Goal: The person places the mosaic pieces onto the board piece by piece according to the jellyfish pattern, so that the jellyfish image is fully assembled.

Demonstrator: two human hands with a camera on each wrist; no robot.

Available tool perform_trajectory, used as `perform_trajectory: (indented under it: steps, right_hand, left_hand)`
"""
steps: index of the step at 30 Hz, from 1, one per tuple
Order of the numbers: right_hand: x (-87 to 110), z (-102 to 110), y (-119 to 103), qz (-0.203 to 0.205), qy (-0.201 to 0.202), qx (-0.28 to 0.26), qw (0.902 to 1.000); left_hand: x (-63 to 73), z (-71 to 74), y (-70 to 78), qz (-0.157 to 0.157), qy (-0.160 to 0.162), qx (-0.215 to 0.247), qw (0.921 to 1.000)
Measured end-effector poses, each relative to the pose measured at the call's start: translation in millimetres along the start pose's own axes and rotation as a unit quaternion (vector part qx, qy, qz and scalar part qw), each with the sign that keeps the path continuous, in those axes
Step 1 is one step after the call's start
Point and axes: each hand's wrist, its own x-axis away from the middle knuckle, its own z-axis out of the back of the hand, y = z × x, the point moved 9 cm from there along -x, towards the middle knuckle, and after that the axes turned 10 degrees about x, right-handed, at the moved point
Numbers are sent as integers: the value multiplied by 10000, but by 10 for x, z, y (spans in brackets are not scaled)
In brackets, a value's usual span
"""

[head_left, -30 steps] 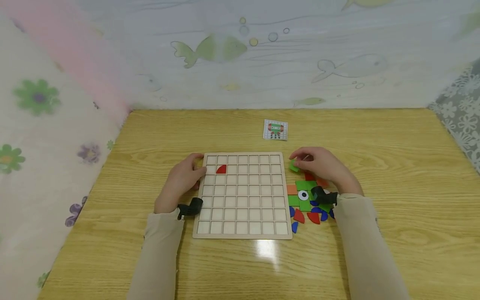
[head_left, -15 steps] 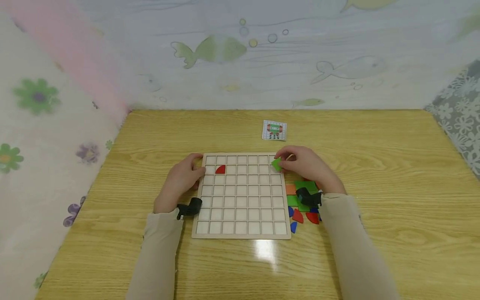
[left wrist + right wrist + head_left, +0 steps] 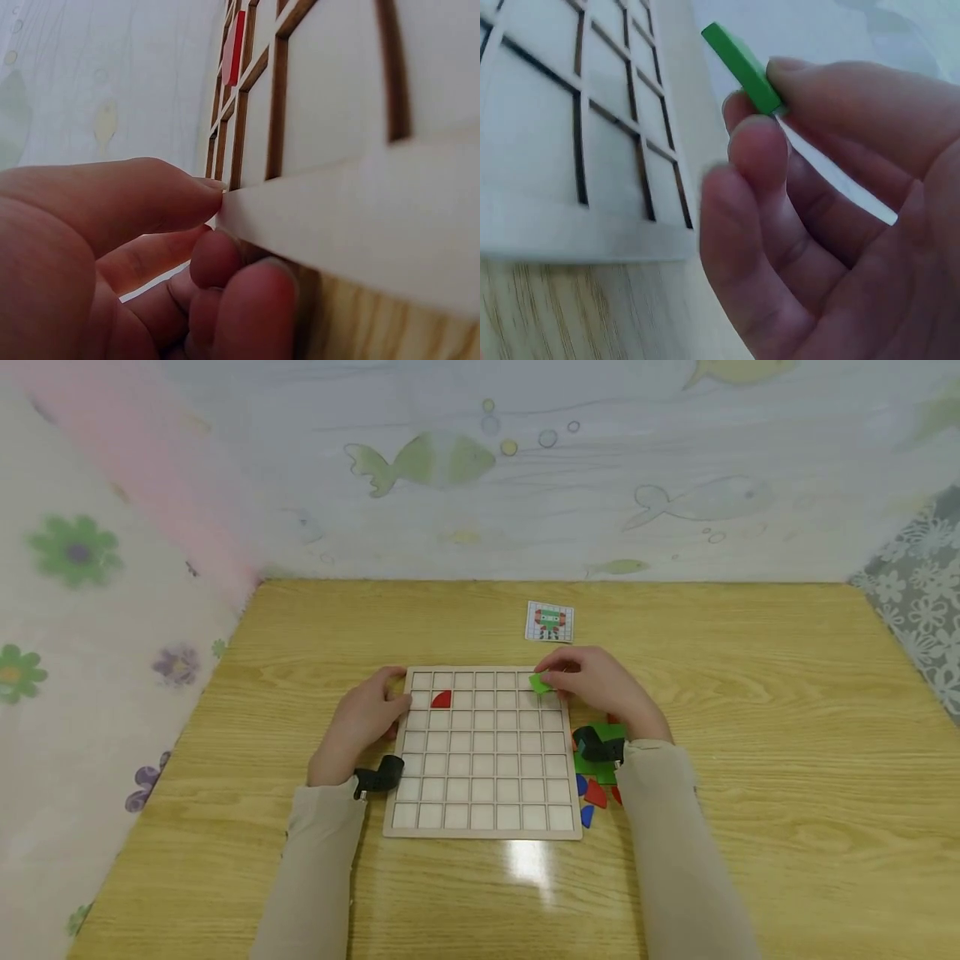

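Observation:
A light wooden grid board (image 3: 483, 766) lies flat on the table. My left hand (image 3: 362, 720) holds its left edge, thumb on the rim (image 3: 337, 232) and the other fingers curled beside it in the left wrist view. One red quarter-circle piece (image 3: 442, 699) sits in a cell near the board's upper left. Between thumb and fingers, my right hand (image 3: 603, 683) pinches a green square tile (image 3: 538, 684). That tile is over the board's upper right corner in the head view. Seen from the right wrist, the green tile (image 3: 742, 67) is tilted and raised off the board.
Beyond the board lies a small picture card (image 3: 550, 622) with a coloured figure on a grid. Loose pieces lie right of the board, among them a red one (image 3: 596, 793), a blue one (image 3: 587, 816) and green ones (image 3: 611, 732), partly hidden by my right arm.
My right hand has carried the green tile leftward, from beside the board's right edge to over its upper right corner. The left hand stays on the board's edge.

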Motion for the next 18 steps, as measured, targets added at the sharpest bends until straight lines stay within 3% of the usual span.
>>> perform_trajectory:
  steps: [11, 18]
  right_hand:
    - [-134, -194, -98, -198, 173, 96, 9996]
    - [-193, -245, -160, -122, 73, -10, 9999]
  left_hand:
    - [33, 13, 84, -103, 84, -583, 9982]
    - [40, 14, 126, -169, 126, -600, 9980]
